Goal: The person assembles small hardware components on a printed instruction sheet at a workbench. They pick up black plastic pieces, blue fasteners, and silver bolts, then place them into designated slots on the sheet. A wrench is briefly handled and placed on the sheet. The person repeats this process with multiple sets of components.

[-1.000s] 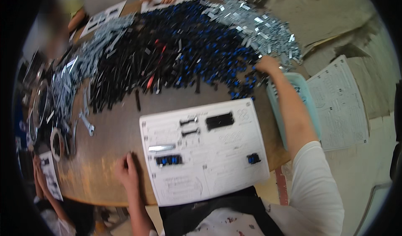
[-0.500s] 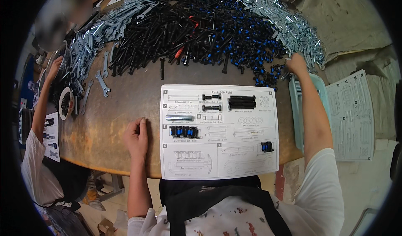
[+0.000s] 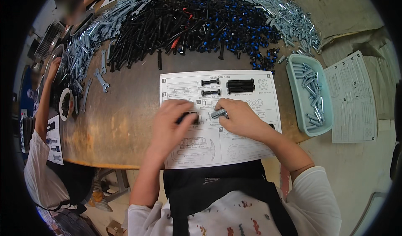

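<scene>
In front of me a printed instruction sheet (image 3: 176, 79) lies on the table. Over its middle, my right hand (image 3: 245, 118) pinches shiny metal sleeves (image 3: 218, 113) between thumb and fingers; how many is unclear. My left hand (image 3: 165, 120), blurred, reaches over the sheet's left side with thumb and fingers apart. Between them some black bolts (image 3: 191, 118) show, partly covered. Two short black bolts, an upper one (image 3: 210, 82) and a lower one (image 3: 210, 92), rest on the sheet's upper part. Beside them lie long black bolts (image 3: 240, 86). More black bolts show partly behind my right wrist.
A pale green tray (image 3: 294, 93) of metal sleeves stands at right. Across the back spread heaps of wrenches (image 3: 121, 16), black bolts (image 3: 142, 35), blue-banded bolts (image 3: 238, 24) and metal sleeves (image 3: 295, 26). Loose wrenches (image 3: 101, 81) lie at left, near a co-worker's arm (image 3: 46, 97).
My right hand has come from the sleeve heap to the sheet with metal sleeves in it. My left hand has moved from the bare table onto the sheet, covering the sleeve there.
</scene>
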`<state>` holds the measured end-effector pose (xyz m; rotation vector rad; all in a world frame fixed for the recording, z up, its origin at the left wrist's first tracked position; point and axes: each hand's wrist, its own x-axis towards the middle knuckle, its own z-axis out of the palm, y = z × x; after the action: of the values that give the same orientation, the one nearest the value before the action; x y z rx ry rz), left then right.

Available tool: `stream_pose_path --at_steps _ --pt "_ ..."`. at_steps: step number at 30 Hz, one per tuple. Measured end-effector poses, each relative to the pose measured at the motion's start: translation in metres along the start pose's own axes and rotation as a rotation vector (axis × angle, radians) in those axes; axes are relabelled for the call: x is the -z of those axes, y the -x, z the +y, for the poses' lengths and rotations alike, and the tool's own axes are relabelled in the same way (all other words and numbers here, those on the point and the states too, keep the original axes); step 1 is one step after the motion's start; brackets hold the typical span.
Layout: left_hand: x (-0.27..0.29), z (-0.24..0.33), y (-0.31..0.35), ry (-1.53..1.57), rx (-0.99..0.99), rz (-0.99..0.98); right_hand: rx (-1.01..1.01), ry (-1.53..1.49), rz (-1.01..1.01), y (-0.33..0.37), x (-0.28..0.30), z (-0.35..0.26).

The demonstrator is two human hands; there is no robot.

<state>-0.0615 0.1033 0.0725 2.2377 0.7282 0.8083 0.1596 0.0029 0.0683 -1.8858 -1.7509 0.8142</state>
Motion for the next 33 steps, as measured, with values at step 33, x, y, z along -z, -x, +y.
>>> stream_pose_path --at_steps 33 --pt "0.030 -0.138 0.038 -0.005 0.371 0.351 -0.446 0.903 0.274 -0.047 0.189 0.172"
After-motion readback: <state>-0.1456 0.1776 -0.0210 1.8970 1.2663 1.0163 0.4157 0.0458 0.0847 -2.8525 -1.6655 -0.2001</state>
